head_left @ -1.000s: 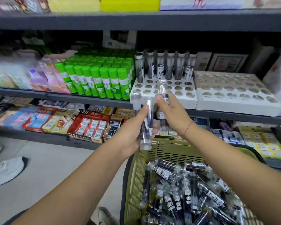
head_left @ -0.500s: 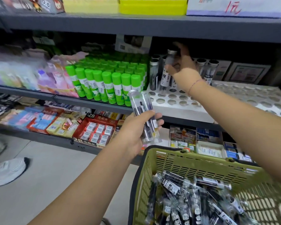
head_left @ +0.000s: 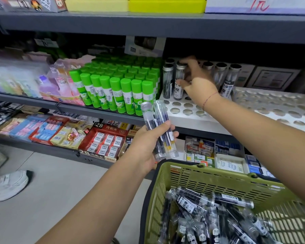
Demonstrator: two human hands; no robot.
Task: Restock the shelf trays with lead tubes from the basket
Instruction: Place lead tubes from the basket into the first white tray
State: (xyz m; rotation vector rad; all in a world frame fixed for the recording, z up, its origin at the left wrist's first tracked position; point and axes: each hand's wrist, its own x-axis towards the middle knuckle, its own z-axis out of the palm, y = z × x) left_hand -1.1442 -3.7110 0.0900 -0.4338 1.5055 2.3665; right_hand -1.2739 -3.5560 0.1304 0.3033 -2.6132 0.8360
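Observation:
My left hand [head_left: 149,147] grips two clear lead tubes [head_left: 158,131] upright in front of the shelf edge. My right hand [head_left: 197,81] reaches over the white holed tray [head_left: 187,113] on the middle shelf. Its fingers wrap a lead tube [head_left: 179,81] standing in the tray's back row, second from the left. Other tubes stand in that row on both sides of the hand. A second white holed tray [head_left: 278,110] lies to the right with no tubes visible in it. The green basket [head_left: 209,180] at the lower right holds several loose lead tubes [head_left: 201,213].
Green glue sticks [head_left: 116,88] stand packed just left of the tray. Eraser boxes [head_left: 104,140] and small cartons fill the lower shelf. The upper shelf edge [head_left: 148,23] overhangs the tray row. A white shoe [head_left: 7,185] rests on the floor at left.
My right hand took a tube from my left hand's bundle, carried it up to the tray's back row and lowered it into a hole. My left hand stayed low with the remaining tubes.

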